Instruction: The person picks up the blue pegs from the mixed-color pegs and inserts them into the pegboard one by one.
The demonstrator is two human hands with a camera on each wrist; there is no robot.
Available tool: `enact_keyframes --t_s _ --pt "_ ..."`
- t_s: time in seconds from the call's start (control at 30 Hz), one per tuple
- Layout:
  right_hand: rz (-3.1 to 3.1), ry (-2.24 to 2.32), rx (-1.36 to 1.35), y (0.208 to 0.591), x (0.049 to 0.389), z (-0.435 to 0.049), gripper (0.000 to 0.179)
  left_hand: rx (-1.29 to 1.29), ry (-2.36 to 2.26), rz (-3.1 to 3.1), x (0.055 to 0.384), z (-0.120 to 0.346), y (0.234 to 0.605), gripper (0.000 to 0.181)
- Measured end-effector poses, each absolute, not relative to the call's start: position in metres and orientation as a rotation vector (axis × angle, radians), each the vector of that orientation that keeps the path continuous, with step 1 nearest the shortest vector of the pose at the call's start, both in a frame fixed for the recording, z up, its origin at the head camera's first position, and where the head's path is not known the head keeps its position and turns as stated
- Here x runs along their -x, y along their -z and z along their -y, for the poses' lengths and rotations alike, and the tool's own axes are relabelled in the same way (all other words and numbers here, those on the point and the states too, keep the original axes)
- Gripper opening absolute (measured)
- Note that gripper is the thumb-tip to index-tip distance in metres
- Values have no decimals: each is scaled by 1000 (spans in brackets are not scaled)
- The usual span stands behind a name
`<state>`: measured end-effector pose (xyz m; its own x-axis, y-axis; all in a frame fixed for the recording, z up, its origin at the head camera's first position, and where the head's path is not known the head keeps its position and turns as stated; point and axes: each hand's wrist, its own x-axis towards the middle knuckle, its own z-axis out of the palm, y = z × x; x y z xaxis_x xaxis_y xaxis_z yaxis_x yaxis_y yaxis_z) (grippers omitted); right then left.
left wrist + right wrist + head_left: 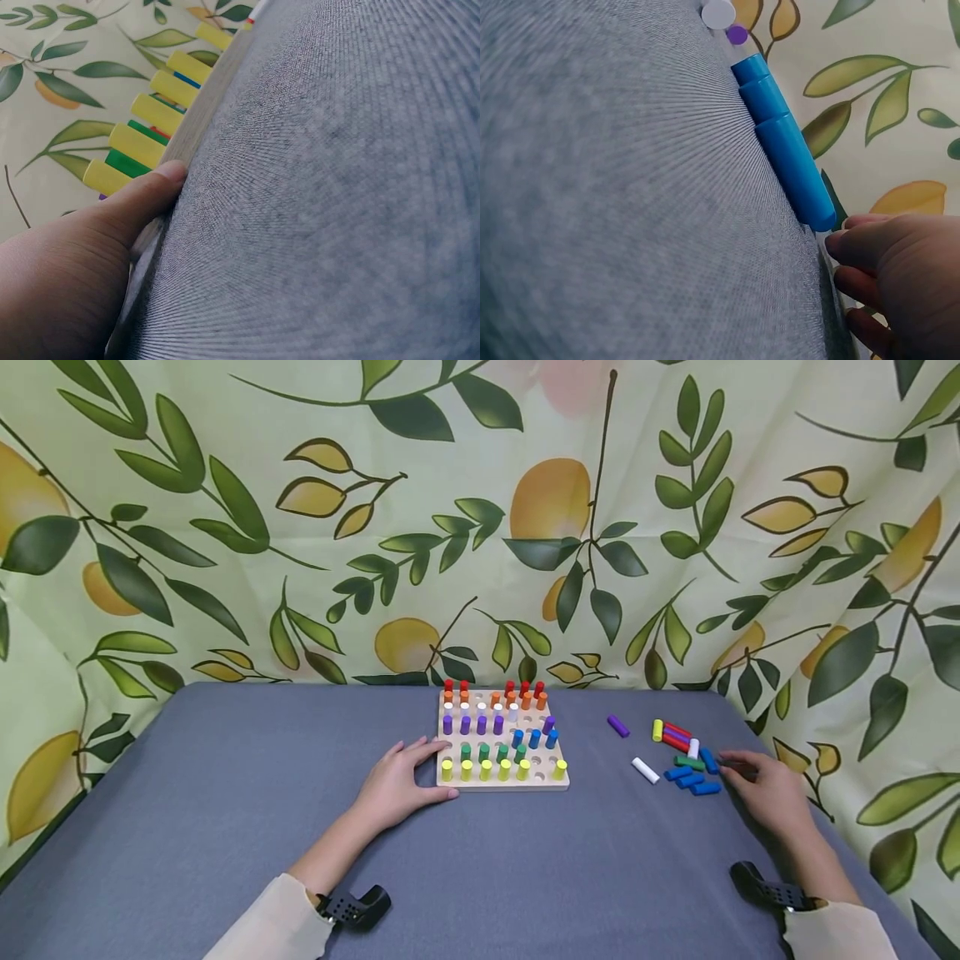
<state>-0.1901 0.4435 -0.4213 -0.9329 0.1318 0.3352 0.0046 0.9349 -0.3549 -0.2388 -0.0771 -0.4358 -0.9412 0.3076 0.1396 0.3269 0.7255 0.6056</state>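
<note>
A wooden pegboard [510, 786] stands mid-table with upright pegs in color rows, from red at the back to yellow at the front; some holes are bare. My left hand [393, 787] holds its front left corner, thumb along the front edge and fingers at the left side. In the left wrist view the thumb [154, 193] presses the board's edge beside the yellow pegs [139, 146]. My right hand [768, 789] is at the right of a loose pile, fingers bent and apart, holding nothing. Its fingertips are close to a blue peg [796, 169] in the right wrist view.
The pile has several blue pegs [705, 788], a green peg [688, 762], a yellow peg [657, 730], red pegs [675, 742] and others. Left of it lie a white peg [645, 770] and a purple peg [618, 726]. A leaf-patterned cloth [450, 460] hangs behind the table.
</note>
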Motion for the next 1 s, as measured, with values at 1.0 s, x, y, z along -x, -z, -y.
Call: enact_keyframes --t_s 1.0 --pt "2696 -464 57 432 198 -440 35 502 1012 2903 238 76 435 76"
